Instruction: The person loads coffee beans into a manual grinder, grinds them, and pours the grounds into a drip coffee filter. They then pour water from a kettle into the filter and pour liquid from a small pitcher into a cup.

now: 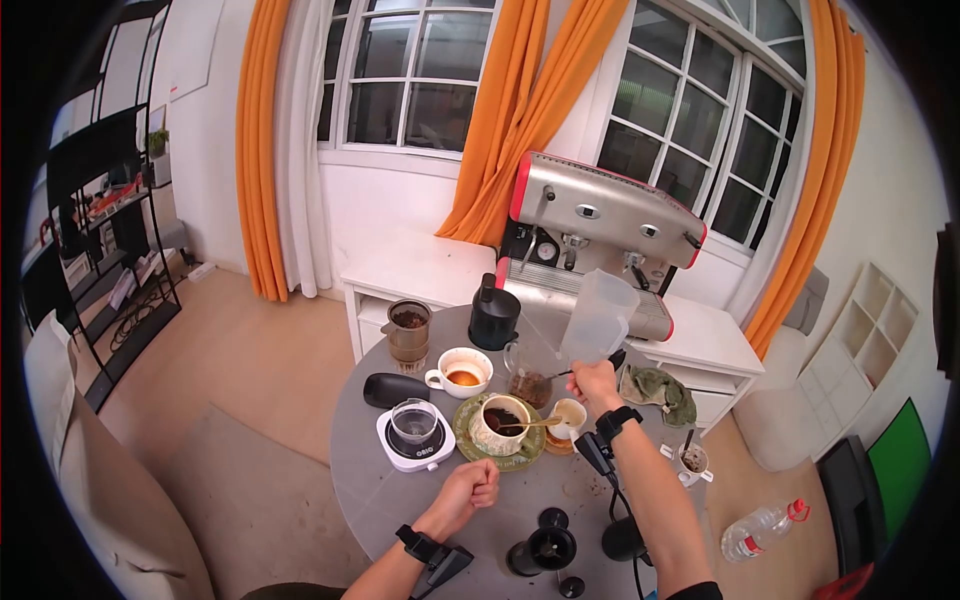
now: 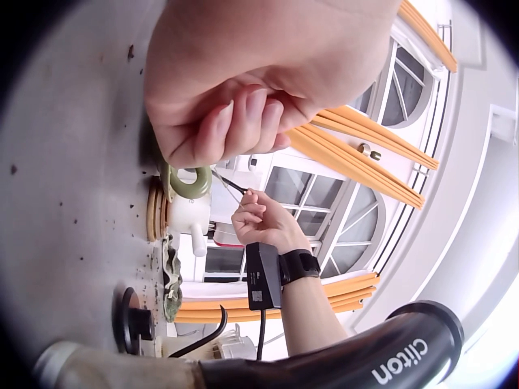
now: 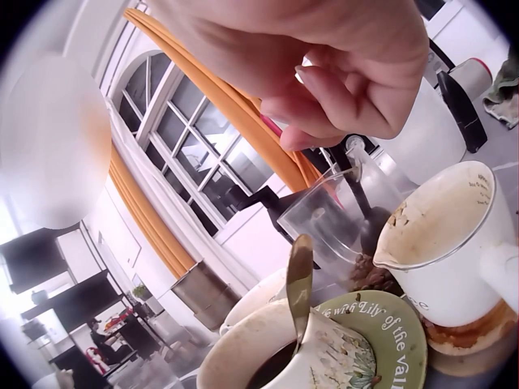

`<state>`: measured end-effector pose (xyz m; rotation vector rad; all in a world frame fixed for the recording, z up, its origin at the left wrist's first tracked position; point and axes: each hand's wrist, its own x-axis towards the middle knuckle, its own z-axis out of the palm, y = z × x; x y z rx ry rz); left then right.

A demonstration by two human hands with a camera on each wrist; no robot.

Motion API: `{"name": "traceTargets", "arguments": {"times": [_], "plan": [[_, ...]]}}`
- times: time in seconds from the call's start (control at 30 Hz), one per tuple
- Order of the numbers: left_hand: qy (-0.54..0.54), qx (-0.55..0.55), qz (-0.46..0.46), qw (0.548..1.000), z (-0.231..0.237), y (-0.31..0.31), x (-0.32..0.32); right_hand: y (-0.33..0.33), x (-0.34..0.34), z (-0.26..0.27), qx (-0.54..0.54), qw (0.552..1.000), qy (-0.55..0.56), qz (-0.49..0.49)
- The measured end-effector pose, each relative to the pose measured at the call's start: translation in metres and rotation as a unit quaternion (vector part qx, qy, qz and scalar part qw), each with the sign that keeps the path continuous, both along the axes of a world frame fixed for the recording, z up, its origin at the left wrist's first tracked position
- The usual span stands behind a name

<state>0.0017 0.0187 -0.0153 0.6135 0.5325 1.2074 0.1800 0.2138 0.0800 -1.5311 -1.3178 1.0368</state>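
My right hand (image 1: 595, 385) pinches the handle of a black spoon (image 3: 362, 198), whose bowl reaches down into a clear glass jug (image 3: 312, 219) with brown coffee beans (image 3: 371, 277) at its bottom. Over the near side of the table, my left hand (image 1: 465, 497) is curled into a fist with nothing in it. Just beyond that fist stands a patterned cup (image 1: 484, 436) of dark liquid on a green saucer (image 1: 470, 455), a gold spoon (image 3: 299, 279) leaning inside. A small white milk pan (image 3: 450, 251) with a stained interior sits beside it.
On the round grey table (image 1: 365, 500) are a white scale (image 1: 385, 450) bearing a glass cup, a white cup (image 1: 447, 379), a black kettle (image 1: 493, 320) and a grinder (image 1: 540, 552). An espresso machine (image 1: 610, 215) stands behind. A green cloth (image 1: 668, 398) lies at right.
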Motion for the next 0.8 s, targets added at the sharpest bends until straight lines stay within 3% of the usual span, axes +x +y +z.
{"name": "traceTargets", "arguments": {"times": [0.17, 0.3, 0.37, 0.5, 0.53, 0.7, 0.77, 0.8], "plan": [[0.008, 0.001, 0.002, 1.000, 0.000, 0.000, 0.001, 0.002, 0.003, -0.001, -0.042, 0.999, 0.015, 0.006], [0.007, -0.012, 0.002, 1.000, 0.002, -0.002, 0.001, -0.024, 0.008, 0.029, -0.036, 0.999, -0.020, 0.025], [0.019, 0.000, 0.006, 1.000, 0.005, -0.002, 0.001, -0.049, 0.015, 0.051, -0.009, 0.993, -0.001, 0.117], [0.024, 0.016, 0.003, 1.000, 0.007, -0.003, 0.001, -0.110, 0.032, 0.081, -0.037, 0.980, -0.020, 0.196], [0.023, 0.014, 0.001, 1.000, 0.008, -0.003, 0.001, -0.129, 0.037, 0.081, -0.042, 0.971, -0.074, 0.225], [0.041, 0.047, -0.019, 0.998, 0.010, -0.006, 0.004, -0.196, 0.058, 0.037, -0.024, 0.924, -0.232, 0.304], [0.038, 0.049, -0.025, 0.998, 0.009, -0.006, 0.003, -0.210, 0.064, 0.005, 0.037, 0.908, -0.295, 0.296], [0.037, 0.054, -0.032, 0.997, 0.009, -0.006, 0.003, -0.217, 0.062, -0.001, -0.020, 0.919, -0.295, 0.262]]}}
